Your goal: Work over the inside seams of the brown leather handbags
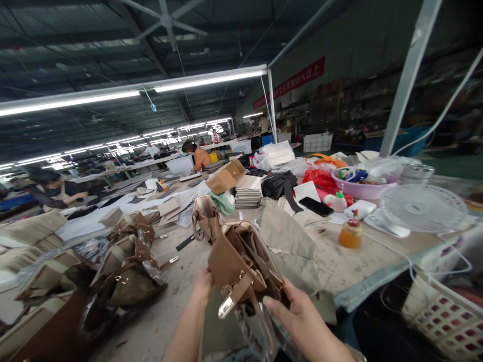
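Observation:
A brown handbag (pixel 234 259) is held at the front of the table, its top open and its folded inside showing. My left hand (pixel 204 286) grips the bag's left side, its fingers mostly hidden behind the brown panel. On the other side, my right hand (pixel 296 306) is closed around the right edge, thumb towards me. A strap with a shiny metal tip (pixel 226 306) and plastic-wrapped handles (pixel 266 327) hang down from the bag towards me. Just behind it stands a smaller tan bag (pixel 207 218).
More brown handbags (pixel 130 281) crowd the left side. Behind are stacked panels (pixel 248 191), a phone (pixel 316 206) and a purple basin (pixel 364 188). An orange glue jar (pixel 350 234) and a fan (pixel 422 207) stand right, above a white basket (pixel 445 311). Co-workers sit farther back.

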The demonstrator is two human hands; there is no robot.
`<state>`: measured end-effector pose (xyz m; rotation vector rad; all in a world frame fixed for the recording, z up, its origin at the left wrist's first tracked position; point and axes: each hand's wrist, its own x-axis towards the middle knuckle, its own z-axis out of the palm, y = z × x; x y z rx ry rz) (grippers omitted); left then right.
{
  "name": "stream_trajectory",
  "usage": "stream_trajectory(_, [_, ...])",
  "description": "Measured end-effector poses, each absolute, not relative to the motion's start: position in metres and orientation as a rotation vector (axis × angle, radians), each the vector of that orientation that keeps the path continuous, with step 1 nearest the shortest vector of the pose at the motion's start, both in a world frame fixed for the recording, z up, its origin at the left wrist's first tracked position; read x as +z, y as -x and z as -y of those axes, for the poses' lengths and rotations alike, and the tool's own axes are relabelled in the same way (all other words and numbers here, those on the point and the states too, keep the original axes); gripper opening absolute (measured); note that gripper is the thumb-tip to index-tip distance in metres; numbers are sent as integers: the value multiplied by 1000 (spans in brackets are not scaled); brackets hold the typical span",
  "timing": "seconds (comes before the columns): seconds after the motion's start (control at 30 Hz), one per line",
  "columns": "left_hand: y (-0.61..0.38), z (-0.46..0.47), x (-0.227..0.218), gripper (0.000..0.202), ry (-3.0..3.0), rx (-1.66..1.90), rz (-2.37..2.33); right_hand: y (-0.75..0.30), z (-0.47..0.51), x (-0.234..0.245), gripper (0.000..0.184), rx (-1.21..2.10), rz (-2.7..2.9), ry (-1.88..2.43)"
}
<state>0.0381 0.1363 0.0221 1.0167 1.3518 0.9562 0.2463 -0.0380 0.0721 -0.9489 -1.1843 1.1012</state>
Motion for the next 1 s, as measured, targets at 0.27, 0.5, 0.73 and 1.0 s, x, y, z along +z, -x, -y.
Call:
stream_trajectory(0.27, [-39, -52, 45, 67, -1626, 1065, -1286, -238, 6, 28, 54, 985, 1049, 1316])
stream_trajectory(0.5, [-89, -61, 58, 102, -2135, 996, -1591, -235, 9, 28, 59, 1004, 1078, 1315])
stream_trajectory(0.73, [-52, -109, 79, 40, -2136, 909, -1512, -286, 32, 35, 55, 994, 1386, 1409])
stream_trajectory(1.0, [-14, -72, 75, 37, -2124, 876, -1386, -339, 65, 33, 55, 1000, 1868, 1511])
